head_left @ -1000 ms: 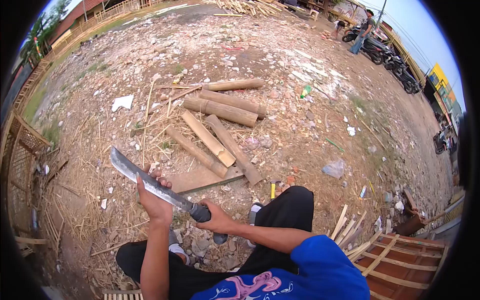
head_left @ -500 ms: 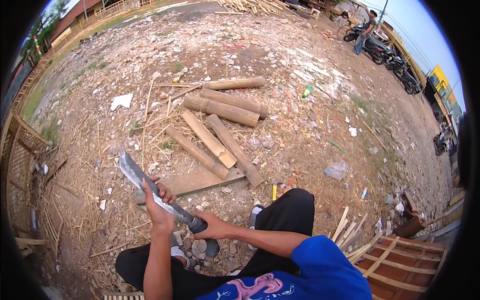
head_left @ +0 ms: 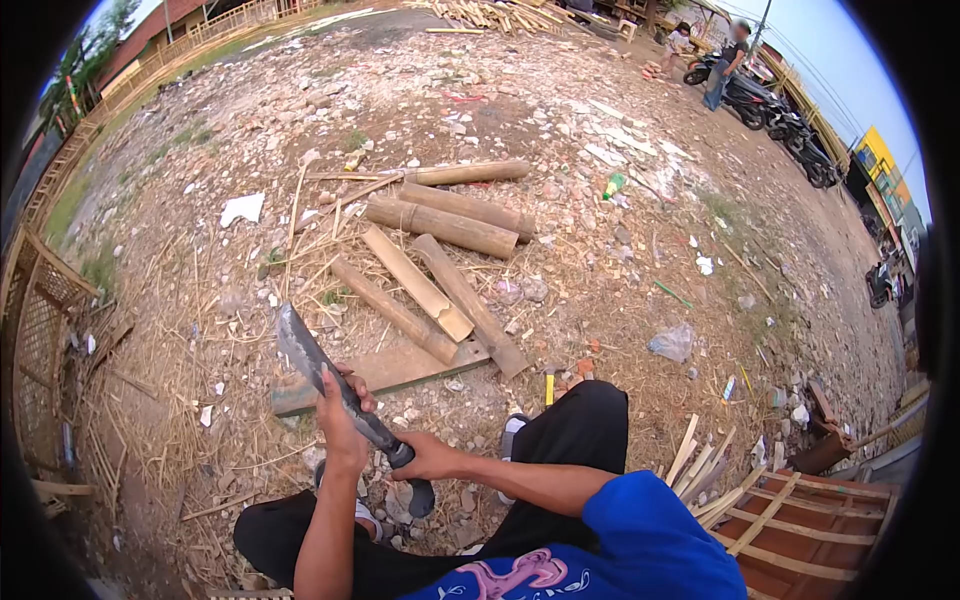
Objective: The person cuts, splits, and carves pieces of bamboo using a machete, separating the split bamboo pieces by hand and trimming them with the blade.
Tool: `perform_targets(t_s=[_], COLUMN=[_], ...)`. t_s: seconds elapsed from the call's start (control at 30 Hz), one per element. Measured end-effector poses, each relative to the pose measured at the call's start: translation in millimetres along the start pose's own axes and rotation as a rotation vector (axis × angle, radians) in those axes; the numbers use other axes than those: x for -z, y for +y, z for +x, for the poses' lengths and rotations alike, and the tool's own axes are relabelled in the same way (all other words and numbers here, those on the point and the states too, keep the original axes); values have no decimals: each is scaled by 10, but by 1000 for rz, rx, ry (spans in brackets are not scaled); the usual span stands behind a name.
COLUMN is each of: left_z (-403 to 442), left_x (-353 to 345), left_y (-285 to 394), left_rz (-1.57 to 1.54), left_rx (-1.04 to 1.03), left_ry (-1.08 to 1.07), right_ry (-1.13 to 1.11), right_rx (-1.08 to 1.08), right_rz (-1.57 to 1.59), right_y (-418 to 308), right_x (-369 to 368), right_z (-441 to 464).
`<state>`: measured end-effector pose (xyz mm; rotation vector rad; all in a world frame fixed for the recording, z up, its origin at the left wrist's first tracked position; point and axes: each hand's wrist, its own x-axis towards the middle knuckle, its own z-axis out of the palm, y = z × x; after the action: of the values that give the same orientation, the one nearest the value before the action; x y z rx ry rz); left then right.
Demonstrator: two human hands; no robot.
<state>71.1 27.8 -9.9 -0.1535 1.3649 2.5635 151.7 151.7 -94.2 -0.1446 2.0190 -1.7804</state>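
Two hands: I have both in view on the near side of the wooden board (head_left: 405, 373), my landmark.
Right hand (head_left: 428, 457): its fingers are clamped round the handle (head_left: 423, 497) of the machete (head_left: 312, 352), closer to the wearer than the board.
Left hand (head_left: 341, 415): thumb and fingers close about the machete's blade from either side; how hard they press, I cannot tell.
Machete: I see it slanting up and leftward from the handle, its blade crossing in front of the board's left part.
Bamboo pieces (head_left: 440, 226): beyond the board, several lying across one another, the nearest reaching its far edge.
Cut risk: if the right hand pulled or twisted the handle, I judge the edge could slice the left fingers.
Slip risk: a loose left hold could let the machete swing toward the right knee (head_left: 592, 410), right of the board.
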Motion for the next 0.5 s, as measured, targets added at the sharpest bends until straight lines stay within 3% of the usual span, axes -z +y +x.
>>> perform_targets(t_s=[0.5], left_z=[46], left_x=[62], left_y=[-102], left_rz=[-41], left_rx=[33], left_ry=[12], right_ry=[73], right_rx=[-87], right_rz=[-124], right_y=[-62], right_x=[-35], right_z=[-22])
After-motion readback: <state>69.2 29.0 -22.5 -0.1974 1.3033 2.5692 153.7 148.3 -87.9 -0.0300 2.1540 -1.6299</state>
